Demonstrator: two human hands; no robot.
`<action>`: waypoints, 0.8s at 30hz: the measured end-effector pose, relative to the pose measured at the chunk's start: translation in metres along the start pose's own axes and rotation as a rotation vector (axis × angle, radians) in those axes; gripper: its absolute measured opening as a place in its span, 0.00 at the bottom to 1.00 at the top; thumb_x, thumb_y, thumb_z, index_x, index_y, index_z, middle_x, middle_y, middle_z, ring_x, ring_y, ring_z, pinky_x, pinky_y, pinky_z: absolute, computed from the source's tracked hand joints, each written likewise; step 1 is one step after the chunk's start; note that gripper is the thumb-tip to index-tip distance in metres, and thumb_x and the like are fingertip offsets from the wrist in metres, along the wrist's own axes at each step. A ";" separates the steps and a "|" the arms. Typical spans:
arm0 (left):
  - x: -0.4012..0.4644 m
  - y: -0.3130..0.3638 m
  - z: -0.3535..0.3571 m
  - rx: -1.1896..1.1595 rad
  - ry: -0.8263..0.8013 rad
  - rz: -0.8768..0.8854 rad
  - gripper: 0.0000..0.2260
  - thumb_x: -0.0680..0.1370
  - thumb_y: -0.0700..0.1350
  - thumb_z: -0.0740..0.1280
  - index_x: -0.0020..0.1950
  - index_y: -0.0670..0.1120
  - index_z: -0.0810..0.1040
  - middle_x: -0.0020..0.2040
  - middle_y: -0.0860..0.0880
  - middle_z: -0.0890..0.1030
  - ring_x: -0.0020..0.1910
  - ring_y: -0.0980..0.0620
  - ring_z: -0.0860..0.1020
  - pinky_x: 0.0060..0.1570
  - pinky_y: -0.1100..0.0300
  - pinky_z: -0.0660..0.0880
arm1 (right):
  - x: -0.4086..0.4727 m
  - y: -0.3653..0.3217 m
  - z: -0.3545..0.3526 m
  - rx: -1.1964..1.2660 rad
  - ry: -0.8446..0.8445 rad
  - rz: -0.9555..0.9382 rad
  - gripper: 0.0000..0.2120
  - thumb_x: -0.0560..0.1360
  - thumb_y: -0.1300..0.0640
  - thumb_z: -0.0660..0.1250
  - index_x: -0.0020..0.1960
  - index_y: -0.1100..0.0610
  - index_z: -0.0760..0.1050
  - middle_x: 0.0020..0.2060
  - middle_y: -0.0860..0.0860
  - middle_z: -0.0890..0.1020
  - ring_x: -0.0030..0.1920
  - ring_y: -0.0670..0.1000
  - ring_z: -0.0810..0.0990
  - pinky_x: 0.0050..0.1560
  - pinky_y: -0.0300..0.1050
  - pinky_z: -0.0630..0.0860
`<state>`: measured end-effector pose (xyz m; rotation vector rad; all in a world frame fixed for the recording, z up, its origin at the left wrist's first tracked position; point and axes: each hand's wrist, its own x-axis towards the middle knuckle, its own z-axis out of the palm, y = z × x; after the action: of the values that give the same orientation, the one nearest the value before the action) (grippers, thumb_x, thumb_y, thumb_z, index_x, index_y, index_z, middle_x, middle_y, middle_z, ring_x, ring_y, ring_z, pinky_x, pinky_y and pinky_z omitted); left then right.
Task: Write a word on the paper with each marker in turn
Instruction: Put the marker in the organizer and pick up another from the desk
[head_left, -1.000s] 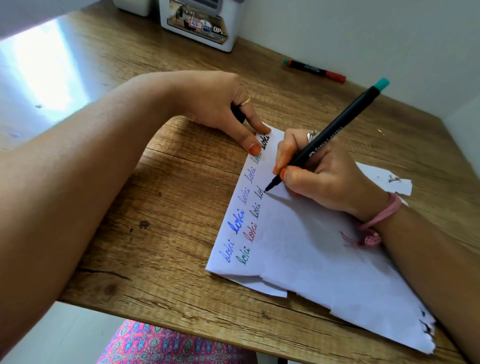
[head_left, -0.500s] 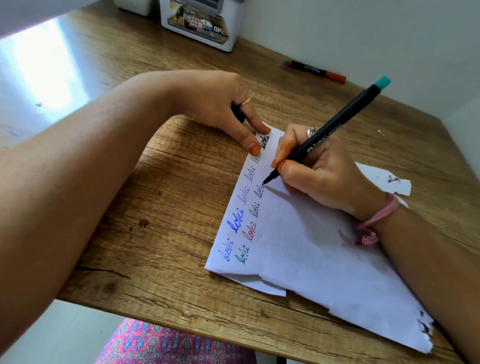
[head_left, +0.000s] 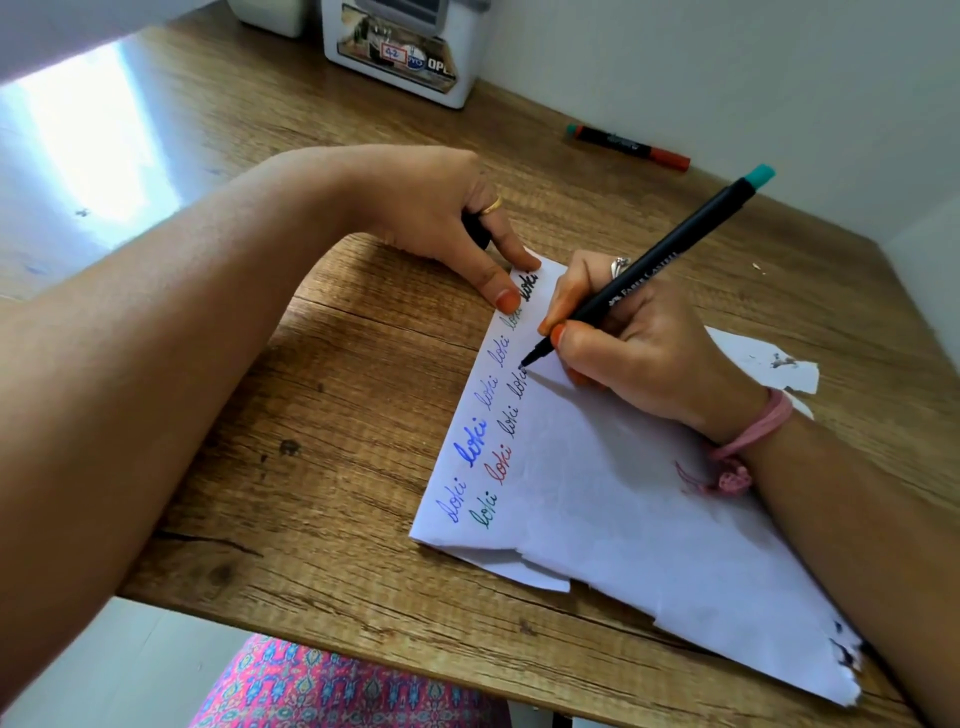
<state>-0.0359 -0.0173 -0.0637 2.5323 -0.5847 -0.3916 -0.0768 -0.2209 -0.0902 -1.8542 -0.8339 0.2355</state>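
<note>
The paper lay on the wooden surface. The right hand pinched the black marker w/ teal end, its tip touching the paper's upper edge beside the written words. The left hand pressed the paper's top corner w/ two fingers, the others curled round a dark cap. Another marker lay well beyond the paper, near the wall.

Bare forearms, pink wristband, gold ring, orange nail polish.

Wooden desk: paper, marker, box.
</note>
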 end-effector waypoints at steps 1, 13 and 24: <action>0.001 0.000 0.000 0.004 -0.002 0.004 0.24 0.54 0.67 0.69 0.49 0.67 0.79 0.34 0.68 0.78 0.38 0.66 0.75 0.40 0.67 0.67 | 0.000 0.000 0.000 0.002 -0.005 -0.001 0.02 0.65 0.57 0.64 0.38 0.54 0.73 0.25 0.44 0.76 0.24 0.40 0.73 0.27 0.31 0.68; 0.001 -0.002 0.002 -0.061 0.046 0.143 0.36 0.63 0.59 0.75 0.69 0.60 0.68 0.26 0.63 0.74 0.29 0.64 0.73 0.31 0.72 0.66 | 0.000 -0.001 -0.003 0.195 0.277 -0.022 0.03 0.70 0.60 0.65 0.43 0.53 0.75 0.31 0.46 0.78 0.30 0.45 0.75 0.29 0.36 0.69; -0.001 0.003 -0.001 -0.081 0.047 0.136 0.36 0.65 0.56 0.76 0.70 0.57 0.66 0.31 0.71 0.76 0.33 0.70 0.74 0.32 0.75 0.66 | 0.002 0.000 -0.005 0.266 0.306 0.053 0.08 0.69 0.58 0.65 0.48 0.54 0.73 0.38 0.51 0.82 0.38 0.47 0.79 0.35 0.38 0.74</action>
<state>-0.0377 -0.0189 -0.0613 2.4016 -0.7041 -0.3000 -0.0727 -0.2236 -0.0876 -1.6119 -0.5160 0.0870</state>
